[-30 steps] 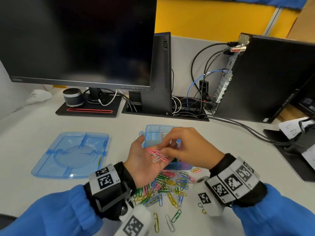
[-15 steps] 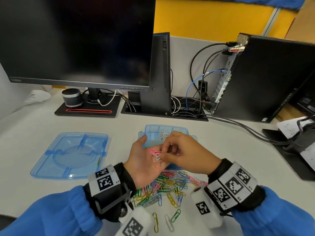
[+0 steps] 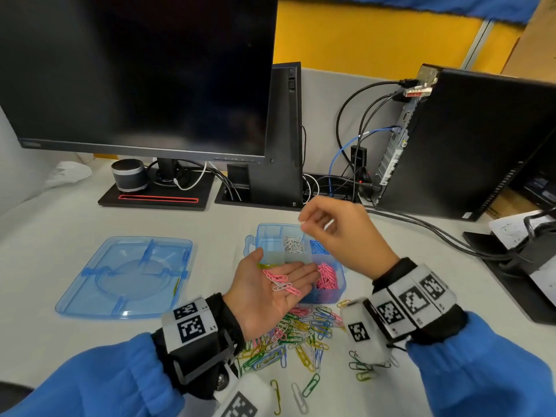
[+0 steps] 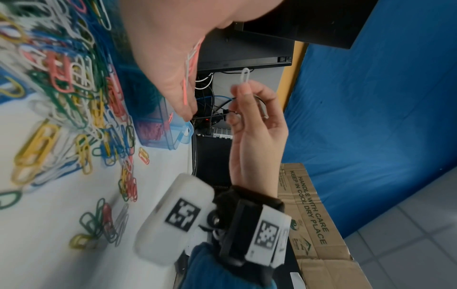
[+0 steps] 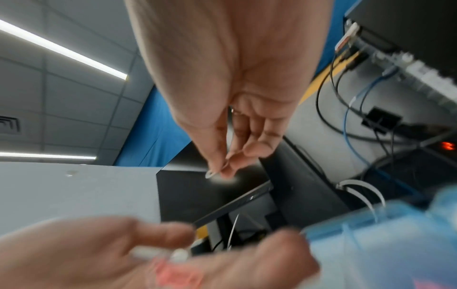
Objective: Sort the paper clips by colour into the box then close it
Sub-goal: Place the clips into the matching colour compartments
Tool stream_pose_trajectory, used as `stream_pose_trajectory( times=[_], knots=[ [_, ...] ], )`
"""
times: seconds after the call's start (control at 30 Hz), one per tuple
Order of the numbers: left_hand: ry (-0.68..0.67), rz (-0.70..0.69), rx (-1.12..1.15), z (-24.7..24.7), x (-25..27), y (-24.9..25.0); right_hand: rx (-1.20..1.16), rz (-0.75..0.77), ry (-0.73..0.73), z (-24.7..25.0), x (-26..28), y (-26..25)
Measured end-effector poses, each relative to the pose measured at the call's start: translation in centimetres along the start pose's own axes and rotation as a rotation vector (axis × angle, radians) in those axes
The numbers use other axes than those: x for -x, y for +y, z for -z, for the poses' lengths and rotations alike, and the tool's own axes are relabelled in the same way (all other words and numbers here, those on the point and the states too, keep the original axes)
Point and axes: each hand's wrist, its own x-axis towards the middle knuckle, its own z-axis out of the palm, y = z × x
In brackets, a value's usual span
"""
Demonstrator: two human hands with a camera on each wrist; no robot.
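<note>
A: Hands first: our left hand (image 3: 270, 291) is lying flat, palm up with fingers relaxed, cradling a few pink and white paper clips (image 3: 281, 282). Our right hand (image 3: 343, 236) is hanging above the blue box (image 3: 337, 291), thumb and forefinger pinching one white clip (image 4: 243, 77) by its lower end.

B: Where is everything sitting?

A: Taking the box as our clock centre, the detached lid (image 3: 126, 276) is lying at nine o'clock, and the loose mixed pile (image 3: 296, 337) is spreading at six o'clock. Inside the box, white clips (image 3: 293, 244) are filling the twelve o'clock compartment, and pink ones (image 3: 326, 275) the four o'clock compartment.

B: How are we expecting a clip to handle?

A: We are judging each clip nearly weightless, stiff and springy, with a slick coating. Clips are likely snagging on one another, so we are advising a fingertip pinch on one rounded end, lifting singly.
</note>
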Motion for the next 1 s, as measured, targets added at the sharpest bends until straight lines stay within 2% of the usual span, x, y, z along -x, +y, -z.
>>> stream_pose_trajectory(
  times=[0.07, 0.1, 0.17, 0.23, 0.3, 0.37, 0.47, 0.6, 0.83, 1.0],
  knots=[
    [0.005, -0.003, -0.003, 0.0, -0.1, 0.1, 0.058, -0.017, 0.095, 0.1, -1.2, 0.8],
    [0.007, -0.004, -0.006, 0.0, -0.1, 0.2, 0.102, -0.039, 0.079, -0.1, -1.6, 1.3],
    [0.005, -0.002, -0.006, 0.1, -0.1, 0.4, 0.223, -0.089, -0.072, -0.8, -1.7, 1.9],
    [-0.008, -0.009, -0.004, 0.2, -0.1, 0.6, 0.254, -0.065, -0.156, -1.4, -1.0, 1.9],
    [-0.024, -0.026, 0.011, 0.2, 0.0, 0.7, 0.137, 0.041, -0.181, -1.5, -0.1, 1.2],
    [-0.051, -0.039, 0.041, 0.1, 0.1, 0.7, 0.009, 0.102, -0.287, -1.8, 1.0, 0.0],
    [-0.1, -0.026, 0.084, -0.1, 0.3, 0.6, 0.009, 0.141, -0.4, -2.6, 2.0, -0.6],
    [-0.132, -0.025, 0.105, -0.1, 0.3, 0.4, 0.037, 0.124, -0.383, -2.8, 2.1, -0.3],
    [-0.113, -0.032, 0.128, -0.3, 0.5, 0.4, 0.044, 0.133, -0.32, -2.8, 2.6, -1.1],
    [-0.132, -0.027, 0.126, -0.5, 0.5, 0.4, 0.129, 0.108, -0.295, -3.3, 2.5, -1.3]
  ],
)
